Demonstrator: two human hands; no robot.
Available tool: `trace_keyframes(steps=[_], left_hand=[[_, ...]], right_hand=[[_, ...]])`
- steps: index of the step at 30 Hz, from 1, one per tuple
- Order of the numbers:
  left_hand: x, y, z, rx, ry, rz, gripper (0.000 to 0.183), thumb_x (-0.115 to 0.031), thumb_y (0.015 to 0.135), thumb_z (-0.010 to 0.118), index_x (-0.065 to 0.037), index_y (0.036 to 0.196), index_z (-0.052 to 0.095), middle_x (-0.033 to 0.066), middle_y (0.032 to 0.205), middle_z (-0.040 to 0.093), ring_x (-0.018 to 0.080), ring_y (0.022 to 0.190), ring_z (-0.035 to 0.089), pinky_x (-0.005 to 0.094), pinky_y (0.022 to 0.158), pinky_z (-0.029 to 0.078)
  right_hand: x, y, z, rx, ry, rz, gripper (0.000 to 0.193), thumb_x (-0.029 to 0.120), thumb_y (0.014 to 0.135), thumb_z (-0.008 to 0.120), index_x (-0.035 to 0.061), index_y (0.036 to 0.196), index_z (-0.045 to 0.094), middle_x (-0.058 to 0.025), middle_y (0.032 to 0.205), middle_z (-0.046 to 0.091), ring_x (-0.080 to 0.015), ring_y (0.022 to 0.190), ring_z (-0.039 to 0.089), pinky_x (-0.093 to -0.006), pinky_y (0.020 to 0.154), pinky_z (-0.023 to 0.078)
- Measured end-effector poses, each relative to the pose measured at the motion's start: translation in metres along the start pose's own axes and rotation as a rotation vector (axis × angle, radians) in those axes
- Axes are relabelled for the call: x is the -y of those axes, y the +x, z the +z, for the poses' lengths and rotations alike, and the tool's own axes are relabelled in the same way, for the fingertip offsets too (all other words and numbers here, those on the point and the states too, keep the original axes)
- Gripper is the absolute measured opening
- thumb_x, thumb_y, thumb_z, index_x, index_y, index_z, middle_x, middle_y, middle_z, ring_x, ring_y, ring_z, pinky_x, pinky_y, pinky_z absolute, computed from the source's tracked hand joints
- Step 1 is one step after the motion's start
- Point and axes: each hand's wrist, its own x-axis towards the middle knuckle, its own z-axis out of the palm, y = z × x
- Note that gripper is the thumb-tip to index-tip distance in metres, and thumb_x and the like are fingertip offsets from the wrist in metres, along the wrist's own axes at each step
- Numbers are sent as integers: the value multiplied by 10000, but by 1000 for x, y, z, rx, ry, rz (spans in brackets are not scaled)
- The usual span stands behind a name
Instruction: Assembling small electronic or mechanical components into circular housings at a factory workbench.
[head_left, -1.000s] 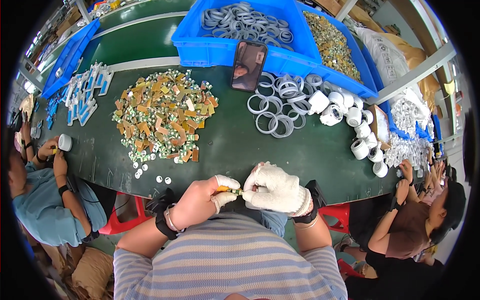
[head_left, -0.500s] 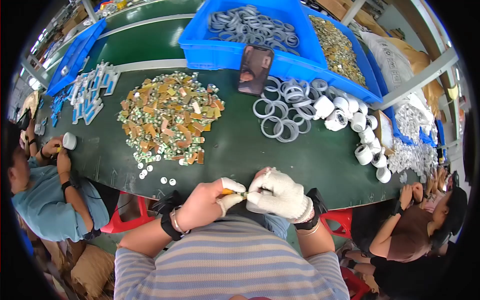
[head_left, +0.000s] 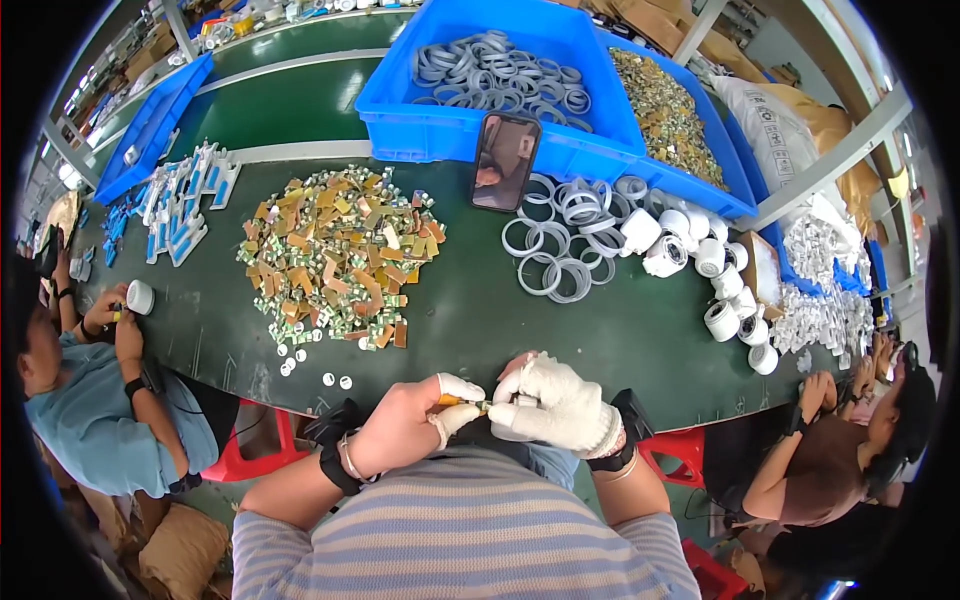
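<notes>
My left hand point(head_left: 410, 418), with white covers on its thumb and forefinger, pinches a small circuit board piece point(head_left: 452, 400) with an orange-brown tab and a greenish end. Its end meets the fingertips of my right hand point(head_left: 565, 405), which wears a white knitted glove. My right hand is curled round a white part point(head_left: 524, 401), mostly hidden by the fingers. Both hands are at the table's near edge, in front of my striped top. Beyond them lies a heap of similar circuit board pieces point(head_left: 345, 245), with several white discs point(head_left: 330, 380) at its near side.
Grey rings point(head_left: 540, 272) and white round housings point(head_left: 722, 320) lie to the right. A phone point(head_left: 505, 160) leans on a blue bin point(head_left: 420, 135) of rings. Blue-and-white strips point(head_left: 185, 205) lie far left. Co-workers sit at left point(head_left: 110, 420) and right point(head_left: 825, 460).
Both hands remain together and have shifted slightly; the board piece is still pinched against the right fingertips. The table scene sits a little lower in the view.
</notes>
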Motion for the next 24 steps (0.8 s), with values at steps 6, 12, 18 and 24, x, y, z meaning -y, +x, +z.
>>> trace_keyframes(steps=[6,12,18,24], left_hand=[[-3,-2,-3,28,24,-59,249,-54,968,760,-19,1207,699,70,1029,778,93,902,707,271,785,580],[-9,-3,-2,41,-9,-59,240,-55,974,753,-16,1203,695,69,1048,774,98,926,721,270,794,587],[16,-1,6,23,-255,-105,229,-37,973,746,-15,1194,689,75,1086,763,114,950,727,269,799,590],[0,-3,1,-45,-19,-29,252,-22,957,759,-16,1201,694,85,1090,766,121,948,731,275,813,595]], right_hand=[[10,2,-1,-69,42,52,133,216,826,735,85,830,756,-97,670,633,-312,715,647,-399,773,496],[6,1,0,-31,67,101,123,211,827,742,88,830,738,-74,681,646,-284,722,650,-398,778,492],[6,2,3,-97,130,69,137,204,834,736,87,767,712,-60,695,653,-265,749,641,-386,797,470],[16,4,2,-76,-71,110,116,224,830,726,119,785,746,-62,663,647,-291,737,633,-414,754,458]])
